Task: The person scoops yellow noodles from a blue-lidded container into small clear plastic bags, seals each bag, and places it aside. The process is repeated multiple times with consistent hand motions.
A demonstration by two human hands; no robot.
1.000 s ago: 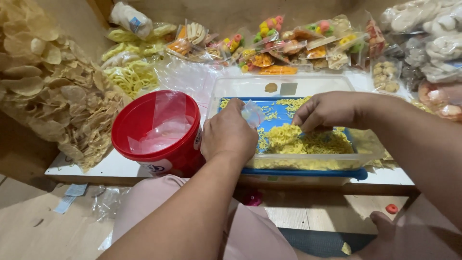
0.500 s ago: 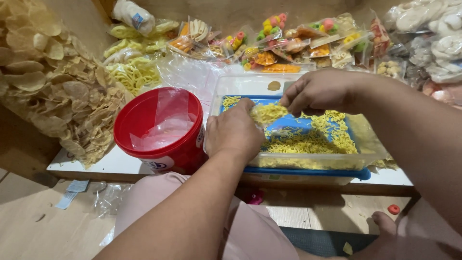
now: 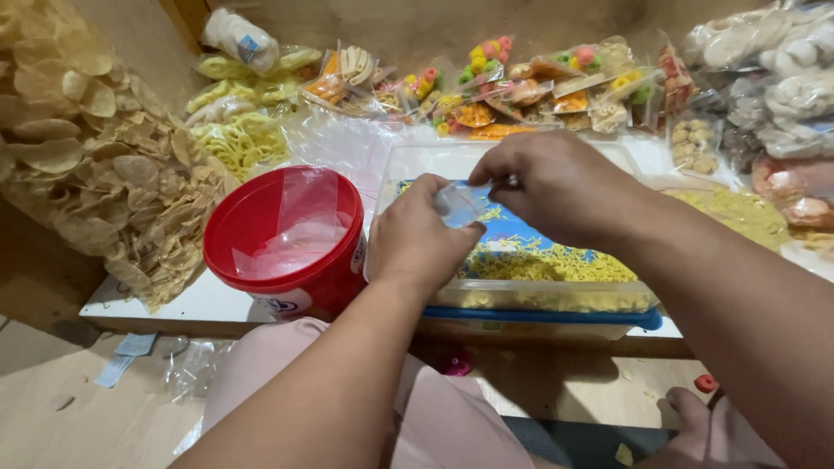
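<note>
A clear plastic tub (image 3: pixel 556 300) with a blue base holds loose yellow snack sticks (image 3: pixel 547 265) on a low white table. Above it, my left hand (image 3: pixel 417 239) and my right hand (image 3: pixel 556 187) both pinch a small clear plastic bag (image 3: pixel 459 204) between their fingertips. The bag hangs over the left part of the tub. Whether the bag has sticks in it is hard to tell. A red bucket (image 3: pixel 291 239) with clear bags inside stands just left of my left hand.
A big bag of pale round crackers (image 3: pixel 87 165) fills the left side. Several packets of coloured snacks (image 3: pixel 521 82) lie along the back wall, with white crackers (image 3: pixel 773 69) at the right. Loose yellow sticks (image 3: pixel 738 213) lie right of the tub. The table edge (image 3: pixel 174 317) is near my lap.
My right hand has risen from the yellow sticks in the tub to the small bag held by my left hand. Both hands now sit higher, over the tub's left part.
</note>
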